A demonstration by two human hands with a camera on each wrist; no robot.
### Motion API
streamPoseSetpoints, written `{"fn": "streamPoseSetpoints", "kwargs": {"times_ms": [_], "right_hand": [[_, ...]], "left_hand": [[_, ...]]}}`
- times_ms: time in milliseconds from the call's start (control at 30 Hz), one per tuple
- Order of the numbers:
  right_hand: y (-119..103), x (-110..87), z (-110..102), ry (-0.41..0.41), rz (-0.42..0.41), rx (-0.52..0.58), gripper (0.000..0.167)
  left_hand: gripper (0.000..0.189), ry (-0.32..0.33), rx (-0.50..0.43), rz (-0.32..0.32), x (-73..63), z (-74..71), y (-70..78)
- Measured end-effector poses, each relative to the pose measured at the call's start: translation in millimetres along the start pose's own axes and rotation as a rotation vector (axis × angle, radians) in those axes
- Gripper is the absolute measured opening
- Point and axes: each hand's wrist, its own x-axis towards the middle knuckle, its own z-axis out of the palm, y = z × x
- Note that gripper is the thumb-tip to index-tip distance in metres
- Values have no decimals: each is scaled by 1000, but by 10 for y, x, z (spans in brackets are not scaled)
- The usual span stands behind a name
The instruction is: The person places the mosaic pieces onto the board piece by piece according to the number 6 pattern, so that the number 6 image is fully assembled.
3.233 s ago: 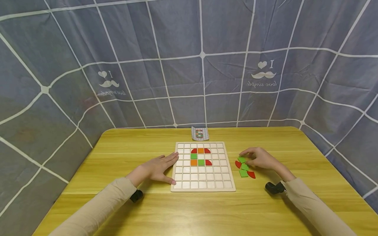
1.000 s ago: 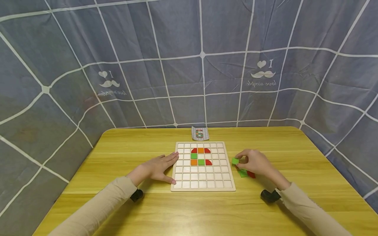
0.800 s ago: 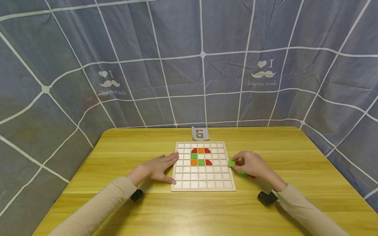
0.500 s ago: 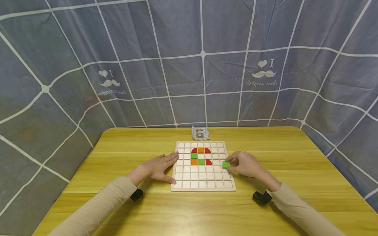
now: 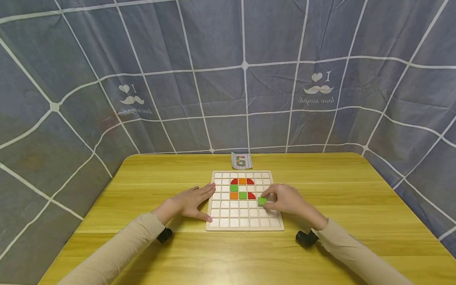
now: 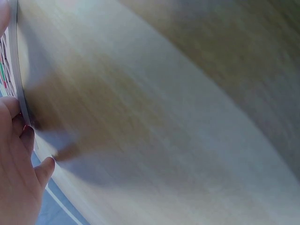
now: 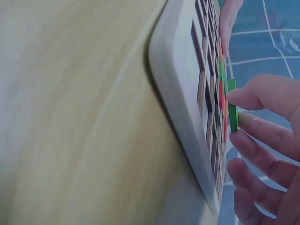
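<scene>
My right hand pinches a green square tile between thumb and fingers, over the right half of the grid board. In the right wrist view the tile stands edge-on, just above the board's cells. My left hand rests with spread, straight fingers along the board's left edge, fingertips touching the frame. Set in the cells are red quarter-round tiles, orange squares and green squares, forming part of a rounded figure. The loose tiles seen earlier on the right are hidden behind my right hand.
A small creased pattern card lies behind the board, printed with a coloured figure on a grid. The wooden table runs back to a grey-blue checked curtain. Black wrist cameras sit under both sleeves.
My right hand has picked a green square tile from the loose pile and carried it left, over the board. The left hand has stayed at the board's edge.
</scene>
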Motion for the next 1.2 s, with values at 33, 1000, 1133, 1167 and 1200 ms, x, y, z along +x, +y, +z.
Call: {"fn": "streamPoseSetpoints", "kwargs": {"times_ms": [33, 1000, 1133, 1167, 1200], "right_hand": [[-13, 9, 6, -3, -5, 0, 23], [-172, 163, 147, -52, 3, 39, 20], [-164, 160, 152, -52, 0, 39, 20], [-161, 160, 154, -50, -2, 39, 20], [-157, 159, 156, -48, -5, 39, 20]], "left_hand": [[105, 0, 0, 1, 0, -1, 1], [106, -1, -2, 4, 2, -1, -10], [106, 0, 0, 0, 10, 5, -15], [105, -1, 0, -1, 12, 7, -15], [105, -1, 0, -1, 12, 7, -15]]}}
